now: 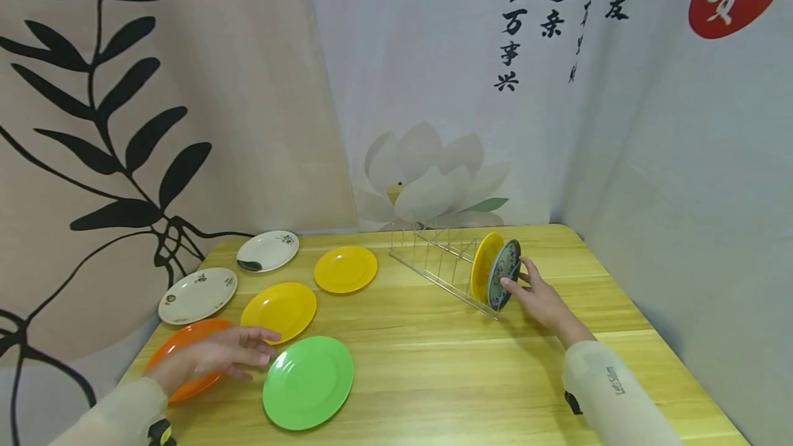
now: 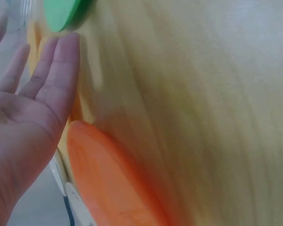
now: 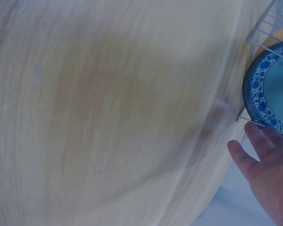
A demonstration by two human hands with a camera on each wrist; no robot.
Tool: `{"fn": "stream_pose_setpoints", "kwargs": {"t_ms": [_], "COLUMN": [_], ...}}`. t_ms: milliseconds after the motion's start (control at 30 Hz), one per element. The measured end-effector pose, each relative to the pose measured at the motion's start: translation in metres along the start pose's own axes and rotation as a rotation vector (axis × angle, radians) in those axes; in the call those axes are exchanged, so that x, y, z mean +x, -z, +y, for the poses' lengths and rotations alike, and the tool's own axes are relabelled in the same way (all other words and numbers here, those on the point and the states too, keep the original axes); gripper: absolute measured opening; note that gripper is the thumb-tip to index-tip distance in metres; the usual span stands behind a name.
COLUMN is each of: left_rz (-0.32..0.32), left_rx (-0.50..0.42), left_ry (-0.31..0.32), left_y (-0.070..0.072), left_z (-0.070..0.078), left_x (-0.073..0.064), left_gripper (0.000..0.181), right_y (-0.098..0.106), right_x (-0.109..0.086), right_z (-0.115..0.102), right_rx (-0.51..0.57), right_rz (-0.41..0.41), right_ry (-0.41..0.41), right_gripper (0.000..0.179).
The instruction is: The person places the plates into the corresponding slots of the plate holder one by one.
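Note:
At the right end of the wire dish rack point(image 1: 434, 279) a blue-and-white patterned plate point(image 1: 503, 274) stands on edge, beside a yellow plate point(image 1: 483, 267). My right hand point(image 1: 542, 298) is at the patterned plate's outer side, its fingers spread and near the rim; whether they touch it I cannot tell. In the right wrist view the thumb is apart from the plate. My left hand point(image 1: 217, 356) hovers with loosely extended fingers over the orange plate point(image 1: 186, 336), which it partly hides. Its fingertips point towards the green plate point(image 1: 308, 384), and the left wrist view shows nothing held.
Two more yellow plates point(image 1: 345, 269) lie flat mid-left on the wooden table point(image 1: 421, 377). Behind them, at the left edge, lie two white plates with printed patterns point(image 1: 198, 294). Curtains point(image 1: 434, 88) hang behind the table and along its right side.

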State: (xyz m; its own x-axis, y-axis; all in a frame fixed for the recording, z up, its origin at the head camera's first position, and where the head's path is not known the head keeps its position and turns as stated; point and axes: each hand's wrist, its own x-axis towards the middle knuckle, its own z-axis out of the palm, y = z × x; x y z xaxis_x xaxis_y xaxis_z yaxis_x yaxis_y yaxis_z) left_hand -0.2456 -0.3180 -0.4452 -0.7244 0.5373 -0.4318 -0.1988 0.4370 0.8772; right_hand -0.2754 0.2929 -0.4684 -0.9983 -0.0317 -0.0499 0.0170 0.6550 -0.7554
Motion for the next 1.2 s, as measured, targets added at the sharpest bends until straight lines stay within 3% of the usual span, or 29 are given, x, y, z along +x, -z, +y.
{"fn": "stream_pose_setpoints", "kwargs": {"t_ms": [133,433,633,900,1033,1200], "left_rz": [-0.007,-0.024,0.003,0.030,0.013,0.026], "left_rx": [0.006,-0.071,-0.108,-0.099,-0.108,-0.105], "left_ry": [0.014,-0.006,0.001,-0.049,-0.077,-0.081], "left_y": [-0.003,-0.010,-0.013,-0.017,-0.020,-0.022], "left_z": [-0.007,-0.015,-0.014,-0.013,-0.011,-0.008], "left_x": [0.000,0.004,0.010,0.021,0.025,0.028], "left_gripper": [0.054,0.057,0.061,0.062,0.058,0.056], "right_y": [0.000,0.000,0.000,0.001,0.001,0.000], "right_x": [0.000,-0.001,0.000,-0.001,0.000,0.000], "right_z": [0.000,-0.002,-0.001,-0.001,-0.001,-0.001], "right_rx": [-0.002,0.002,0.001,-0.004,-0.003,-0.004], "right_rz": [0.000,-0.003,0.000,-0.004,-0.002,0.001], "right_ry": [0.003,0.005,0.002,0.000,0.003,0.004], "right_gripper": [0.094,0.090,0.092,0.092,0.090,0.088]}}
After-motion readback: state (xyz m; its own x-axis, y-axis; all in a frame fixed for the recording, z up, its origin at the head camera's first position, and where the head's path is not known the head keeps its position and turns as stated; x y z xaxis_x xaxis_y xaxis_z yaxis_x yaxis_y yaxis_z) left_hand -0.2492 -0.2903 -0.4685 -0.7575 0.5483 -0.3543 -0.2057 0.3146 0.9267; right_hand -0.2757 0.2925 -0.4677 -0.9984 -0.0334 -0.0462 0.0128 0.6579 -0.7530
